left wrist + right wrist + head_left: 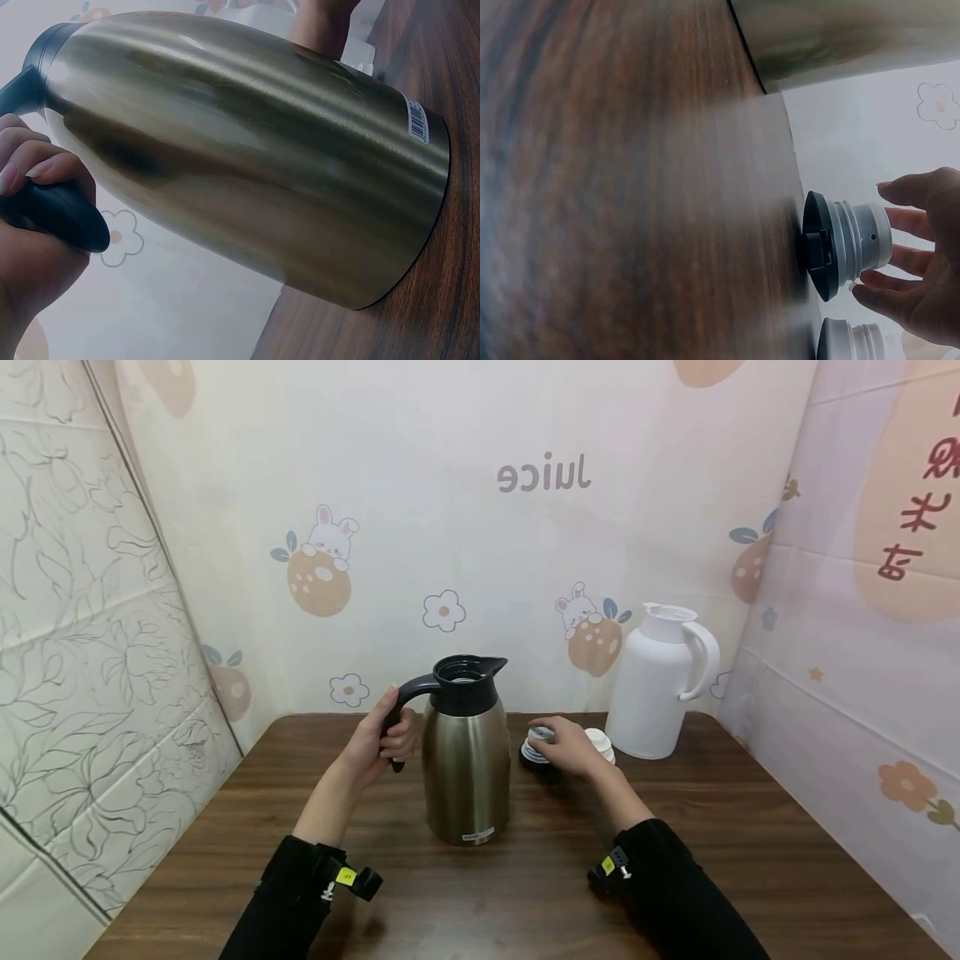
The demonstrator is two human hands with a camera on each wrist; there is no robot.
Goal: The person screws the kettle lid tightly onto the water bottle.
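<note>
A brushed-metal thermos jug (467, 777) with a black collar, spout and handle stands upright on the wooden table, its mouth uncovered. My left hand (378, 739) grips the black handle (60, 214) with curled fingers. The stopper (859, 236), grey with a black cap, lies upside down on the table to the right of the jug. Around its raised grey end hovers my right hand (572, 750), with thumb and fingers spread; in the right wrist view, the thumb is apart from it. A white stopper (846, 341) stands close beside it, partly behind the right hand in the head view.
At the back right stands a white jug (651, 693) with its handle to the right. The brown table (480, 902) backs onto a printed cloth wall (450, 510), with further cloth walls at both sides.
</note>
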